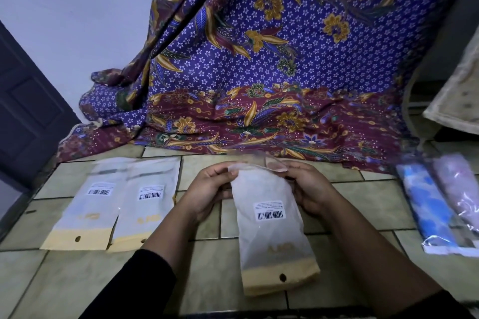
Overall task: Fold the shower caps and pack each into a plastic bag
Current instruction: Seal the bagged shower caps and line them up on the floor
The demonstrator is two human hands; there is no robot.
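Note:
A frosted plastic bag [272, 228] with a barcode label and a yellow bottom strip lies lengthwise in the middle of the tiled surface, its open top lifted between my hands. My left hand [207, 189] grips the top left edge. My right hand [305, 186] pinches the clear flap at the top right. Something pale fills the bag; I cannot tell what. Two more flat bags [85, 212] [145, 204] of the same kind lie side by side at the left. Two packed shower caps, one blue [430, 207] and one pink [461, 184], lie at the right.
A purple and maroon batik cloth [259, 72] hangs behind the tiled surface [202, 267] and drapes onto its far edge. A dark door [26, 111] stands at the left. A pale cushion-like object [456, 101] sits at the far right.

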